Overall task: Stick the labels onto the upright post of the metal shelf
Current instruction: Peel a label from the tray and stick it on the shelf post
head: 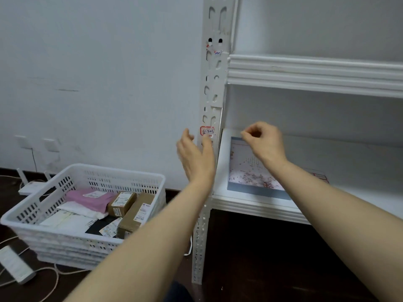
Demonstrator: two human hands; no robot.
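Note:
The white perforated upright post (214, 83) of the metal shelf rises through the middle of the view. A red-bordered label with handwriting (207, 131) is stuck on the post at hand height. Higher up, a torn label remnant (209, 47) and blue writing mark the post. My left hand (195, 155) is open, its fingers straight against the post just below the label. My right hand (262, 141) hovers to the right of the post over the shelf, fingers curled with thumb and forefinger close together; nothing visible between them.
A label sheet on a blue-edged board (250, 168) lies on the lower white shelf (327, 205). A white plastic basket (87, 214) of parcels stands on the dark floor at the left, with power strips (15, 265) and cables around it. An upper shelf beam (316, 73) juts out above.

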